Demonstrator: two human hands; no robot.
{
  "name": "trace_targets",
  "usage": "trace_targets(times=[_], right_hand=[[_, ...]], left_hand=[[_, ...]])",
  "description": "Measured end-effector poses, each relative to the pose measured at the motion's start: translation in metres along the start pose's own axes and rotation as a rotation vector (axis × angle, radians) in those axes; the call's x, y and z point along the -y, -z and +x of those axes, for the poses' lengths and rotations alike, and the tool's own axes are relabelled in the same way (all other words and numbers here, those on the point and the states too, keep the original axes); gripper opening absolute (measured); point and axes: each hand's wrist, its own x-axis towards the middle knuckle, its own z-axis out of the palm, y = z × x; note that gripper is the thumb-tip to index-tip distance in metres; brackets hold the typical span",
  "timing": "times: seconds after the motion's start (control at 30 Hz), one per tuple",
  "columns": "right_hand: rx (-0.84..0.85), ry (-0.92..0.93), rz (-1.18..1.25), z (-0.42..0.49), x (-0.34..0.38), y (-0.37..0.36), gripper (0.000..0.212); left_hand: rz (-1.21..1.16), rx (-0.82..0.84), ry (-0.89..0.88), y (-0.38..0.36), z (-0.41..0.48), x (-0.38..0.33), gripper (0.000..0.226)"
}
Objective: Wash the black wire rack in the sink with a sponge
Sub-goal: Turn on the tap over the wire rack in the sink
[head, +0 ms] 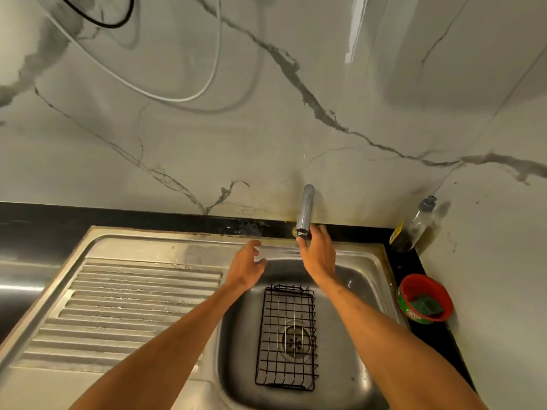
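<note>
- Black wire rack (285, 338): lies flat on the floor of the sink (373, 263) basin, long side running away from the viewer, directly over the drain (297, 341), which shows through the mesh. Neither hand touches it.
- Left hand (247, 269): held above the far left edge of the basin, palm down. Grip wide, fingers loosely spread, holding nothing.
- Right hand (318, 254): raised over the far rim of the basin, fingers almost straight and reaching the near end of the tap (306, 208). Grip wide; fingertips are at the tap's end, but firm contact cannot be confirmed.
- Sponge (427, 304): green, sitting inside a red tub (413, 282) on the black counter (405, 258) right of the sink, well apart from both hands.
- Bottle (416, 229): clear with a grey cap, upright in the counter's back corner.
- Draining board (133, 306): ribbed steel, left of the basin.
- Wall (266, 128): marble-patterned; a white cable (177, 99) loops across it.
</note>
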Motion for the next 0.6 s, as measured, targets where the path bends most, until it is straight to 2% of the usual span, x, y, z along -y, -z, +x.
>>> trace_targets(times=[0.2,0.37,0.5,0.6], right_hand=[[-0.091,0.024,-0.038,0.026,0.006,-0.014,0.052],[-0.078,-0.019,0.025,0.038,0.0,-0.022,0.045],[-0.067,-0.056,0.073,0.042,-0.006,-0.024,0.023],[-0.103,-0.082,0.139,0.04,-0.006,-0.024,0.014]], left_hand=[[-0.03,-0.005,-0.007,-0.01,0.02,0.0,0.049],[-0.046,0.025,-0.025,-0.014,0.031,-0.004,0.048],[-0.044,0.041,-0.033,-0.016,0.035,-0.007,0.05],[-0.039,0.04,-0.027,-0.018,0.036,-0.009,0.051]])
